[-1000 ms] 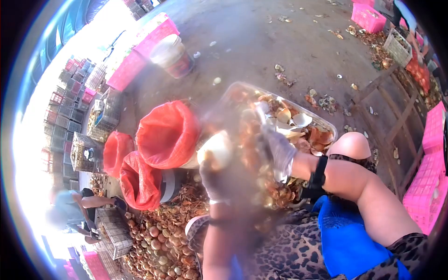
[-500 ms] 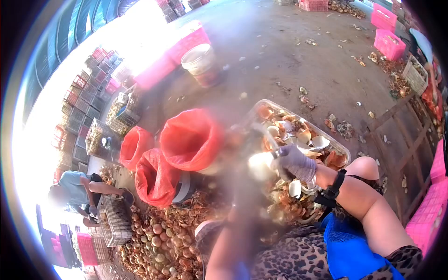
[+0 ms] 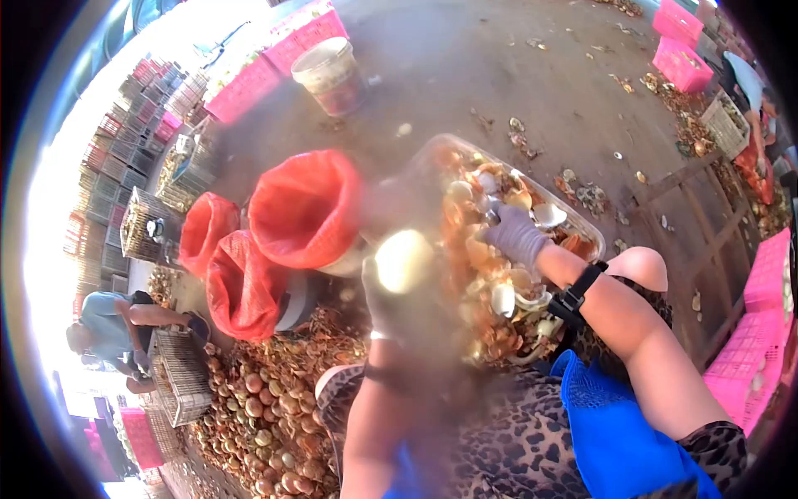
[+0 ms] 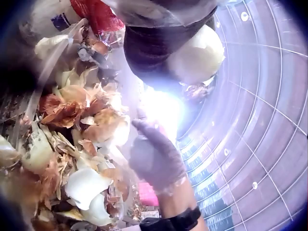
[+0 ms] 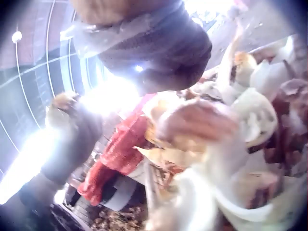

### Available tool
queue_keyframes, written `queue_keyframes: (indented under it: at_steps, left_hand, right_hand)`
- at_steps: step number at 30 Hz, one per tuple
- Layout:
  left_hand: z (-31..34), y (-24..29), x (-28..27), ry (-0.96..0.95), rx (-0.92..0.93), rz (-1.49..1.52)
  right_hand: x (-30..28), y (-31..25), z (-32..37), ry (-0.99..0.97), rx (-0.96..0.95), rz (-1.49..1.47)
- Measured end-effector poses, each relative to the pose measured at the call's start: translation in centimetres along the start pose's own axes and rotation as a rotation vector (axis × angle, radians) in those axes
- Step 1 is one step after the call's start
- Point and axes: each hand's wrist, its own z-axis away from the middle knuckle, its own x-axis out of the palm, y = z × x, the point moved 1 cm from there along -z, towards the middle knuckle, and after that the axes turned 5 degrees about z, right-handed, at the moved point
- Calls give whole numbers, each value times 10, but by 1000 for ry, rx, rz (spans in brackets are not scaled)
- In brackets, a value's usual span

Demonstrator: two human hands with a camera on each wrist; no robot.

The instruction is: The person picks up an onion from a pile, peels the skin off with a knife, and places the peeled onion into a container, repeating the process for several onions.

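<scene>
On the far left, a person in a light blue top (image 3: 108, 320) bends beside a basket (image 3: 177, 378). Next come three red bags (image 3: 306, 208) with open tops, standing close together. In front of them is a big heap of brown onions (image 3: 266, 424) on the floor. A pale bucket (image 3: 328, 75) stands farther back.

In the middle, the left hand (image 3: 382, 303) grips a peeled onion (image 3: 405, 261), round and white (it shines very bright in the light). The onion is between the biggest red bag and a clear tub (image 3: 565, 212) full of peels (image 3: 503, 299).

To the right, the right hand (image 3: 517, 234), in a pale glove, is over the peels. Its fingers look bent, but I cannot tell if they hold anything. A blue cloth (image 3: 615, 424) hangs near the knee, and pink crates (image 3: 756, 349) stand at the far right.
</scene>
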Motion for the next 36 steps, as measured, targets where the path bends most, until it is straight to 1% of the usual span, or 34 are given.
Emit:
queue_keyframes:
  at_steps: [2, 4, 5, 6, 7, 8, 10, 13, 14, 16, 17, 19, 20, 21, 22, 24, 25, 26, 28, 29, 30, 31, 32, 34, 35, 36]
  left_hand:
    - [-7, 0, -9, -82, -124, 111]
    - [-22, 5, -43, -65, -19, -133]
    - [-27, 4, -50, -84, -4, -166]
    - [-32, 3, -57, -104, 11, -199]
    - [-36, 1, -58, -150, -8, -138]
    - [-38, -2, -58, -195, -24, -72]
    - [-30, -8, -41, -174, -105, -53]
    - [-30, -17, -37, -170, -145, 42]
    - [-32, -18, -38, -170, -147, 79]
    - [-34, -20, -43, -168, -142, 158]
    - [-35, -19, -40, -183, -164, 162]
    - [-35, -16, -27, -228, -232, 132]
    - [-39, -15, -30, -183, -201, 91]
    - [-42, -13, -34, -137, -173, 49]
    - [-45, -14, -38, -175, -238, 148]
    - [-47, -14, -41, -248, -360, 349]
    - [-44, -14, -43, -220, -265, 204]
    - [-38, -15, -45, -191, -168, 61]
    - [-30, -18, -38, -99, -55, -52]
    - [-25, -20, -25, -37, -41, -26]
    - [-22, -19, -19, 25, -25, 2]
    - [-21, -14, -23, -150, -49, -55]
    - [-23, -9, -28, -136, -33, -82]
    - [-27, -5, -39, -105, -5, -125]
    - [-29, -6, -42, -90, -3, -148]
    - [-31, -7, -43, -112, -36, -120]
  right_hand:
    - [-8, -13, -1, 14, -151, 53]
    - [-15, -39, 13, 19, -321, 83]
    - [-16, -63, 32, 16, -414, 88]
    - [-7, -73, 40, 23, -434, -50]
    - [3, -83, 48, 28, -457, -187]
    - [19, -84, 49, 39, -401, -465]
    - [28, -73, 42, 21, -294, -629]
    - [20, -58, 27, -32, -177, -386]
    - [19, -57, 27, -30, -152, -364]
    - [20, -55, 32, 83, -275, -48]
    - [20, -59, 41, 196, -416, 250]
    - [16, -66, 53, 233, -486, 455]
    - [10, -75, 58, 160, -420, 357]
    - [8, -78, 59, 114, -407, 291]
    - [7, -80, 60, 70, -392, 225]
    - [13, -71, 52, 68, -472, 177]
    - [19, -64, 45, 84, -510, 163]
    - [38, -41, 29, 135, -542, 167]
    - [34, -33, 16, 86, -432, 27]
    - [14, -43, 16, -12, -288, -118]
    - [5, -52, 19, -56, -228, -185]
    - [-5, -61, 24, -96, -165, -250]
    - [-10, -67, 29, -87, -190, -234]
    - [-7, -76, 39, -45, -331, -98]
    - [-2, -77, 48, -4, -441, 18]
    - [1, -79, 53, -56, -430, 119]
